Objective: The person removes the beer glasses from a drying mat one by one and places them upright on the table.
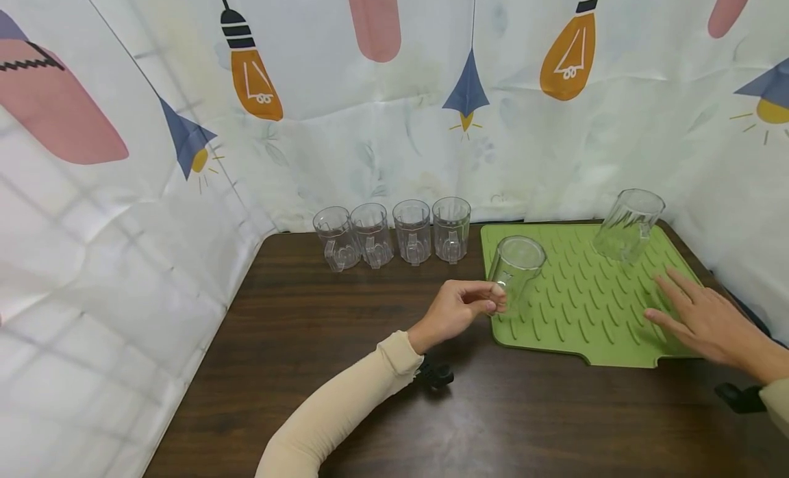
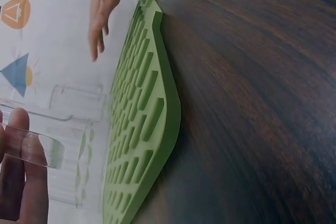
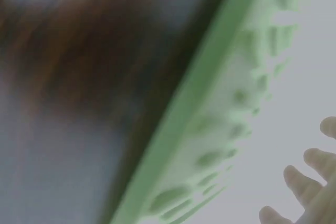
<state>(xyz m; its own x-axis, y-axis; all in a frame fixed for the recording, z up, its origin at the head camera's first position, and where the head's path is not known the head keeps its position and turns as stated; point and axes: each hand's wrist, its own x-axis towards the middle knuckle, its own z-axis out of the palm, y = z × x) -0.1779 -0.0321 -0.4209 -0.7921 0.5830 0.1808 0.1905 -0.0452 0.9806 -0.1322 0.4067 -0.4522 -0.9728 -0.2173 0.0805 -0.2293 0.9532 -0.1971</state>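
Hard to make out: lower body of clear, faceted, cylindrical mug (image 1: pixel 519 262), glass or plastic uncertain, blending into green rectangular ridged mat (image 1: pixel 579 307) behind. Cannot tell upright from inverted, nor contact from slight lift over the mat. In left wrist view, transparent handle (image 2: pixel 53 153) in sight, with part of left hand (image 1: pixel 457 308) cut off by the frame. Right wrist view badly blurred; only fingertips of right hand (image 1: pixel 715 322) caught, palm out of frame.

Position: mug at left end of mat, just right of left fingertips. Left fingers curled round the handle, gripping. Right fingers extended and spread, holding nothing, over right part of mat.

Also: second clear faceted mug (image 1: pixel 629 224) at far right of mat, well apart from the first; row of four clear handled mugs (image 1: pixel 412 224) on dark brown wood-grain table (image 1: pixel 345 313), far side, left of mat, handles facing near. Behind, white curtain (image 1: pixel 370 146) printed with orange bulbs and pink shapes, cut off along its top.
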